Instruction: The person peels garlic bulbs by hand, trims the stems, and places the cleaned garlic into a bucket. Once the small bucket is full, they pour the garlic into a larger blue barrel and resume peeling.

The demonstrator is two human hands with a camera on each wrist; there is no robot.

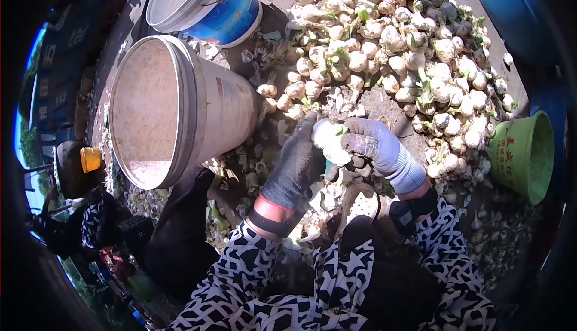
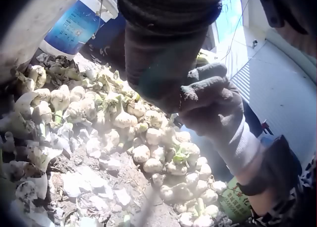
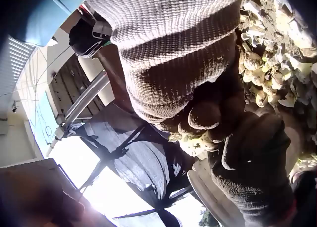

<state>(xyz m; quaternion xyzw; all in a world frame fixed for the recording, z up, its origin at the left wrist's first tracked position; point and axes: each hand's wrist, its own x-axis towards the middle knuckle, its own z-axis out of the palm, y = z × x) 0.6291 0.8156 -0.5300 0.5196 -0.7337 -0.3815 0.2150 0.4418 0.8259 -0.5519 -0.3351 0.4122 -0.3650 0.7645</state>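
Note:
Both hands wear dirty work gloves and meet at a white garlic bulb (image 1: pixel 330 141) in front of the body. The left hand (image 1: pixel 293 165), in the darker glove, grips the bulb from its left side. From the other side the right hand (image 1: pixel 380 144), in a pale grey-blue glove, pinches the bulb with curled fingers. In the right wrist view, a pale part of the bulb (image 3: pixel 197 143) shows between the gloved fingers (image 3: pixel 205 115). The left wrist view shows the right hand (image 2: pixel 213 100) beyond the left glove (image 2: pixel 158 63), which hides the bulb there.
A large heap of garlic bulbs (image 1: pixel 415 48) covers the ground ahead and to the right. On the left, a pale bucket (image 1: pixel 222 105) lies tipped with its mouth towards me, near a blue-and-white bucket (image 1: pixel 231 15). A green bucket (image 1: pixel 522 158) stands right. Loose skins surround a shoe (image 1: pixel 362 205).

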